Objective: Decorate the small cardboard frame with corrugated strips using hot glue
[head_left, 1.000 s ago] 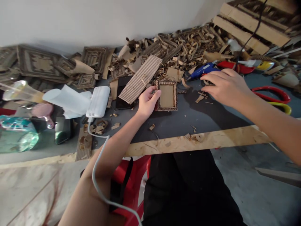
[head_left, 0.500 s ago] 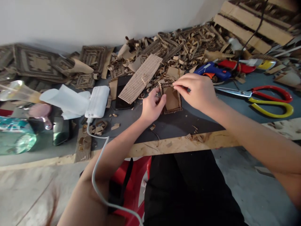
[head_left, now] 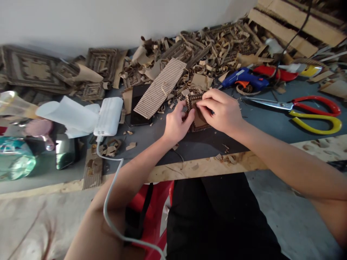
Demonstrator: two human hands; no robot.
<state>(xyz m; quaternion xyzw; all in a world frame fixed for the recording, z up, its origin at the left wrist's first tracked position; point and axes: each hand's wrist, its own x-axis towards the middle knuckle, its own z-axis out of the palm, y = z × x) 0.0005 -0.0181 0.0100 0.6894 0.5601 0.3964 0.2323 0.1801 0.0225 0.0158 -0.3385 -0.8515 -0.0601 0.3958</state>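
A small rectangular cardboard frame (head_left: pixel 201 127) with a corrugated rim lies on the dark table top. My left hand (head_left: pixel 177 122) grips its left edge between thumb and fingers. My right hand (head_left: pixel 223 110) is over the frame's inside, thumb and fingertips pinched together near the upper left corner. Whatever the right fingertips pinch is too small to make out. Behind my left hand, a ribbed cardboard sheet (head_left: pixel 161 88) lies slanted across a black phone (head_left: pixel 139 104).
Scissors (head_left: pixel 298 110) with red and yellow handles and a blue glue gun (head_left: pixel 245 79) lie to the right. Cardboard curls (head_left: pixel 214 50) are heaped at the back. Leftward are a white power bank (head_left: pixel 108 116) with a cable, white paper (head_left: pixel 69 113) and a pink brush (head_left: pixel 39 128).
My right hand has moved from the frame's top rim down and slightly left, over its inside. My left hand keeps its hold on the frame. The view has shifted slightly.
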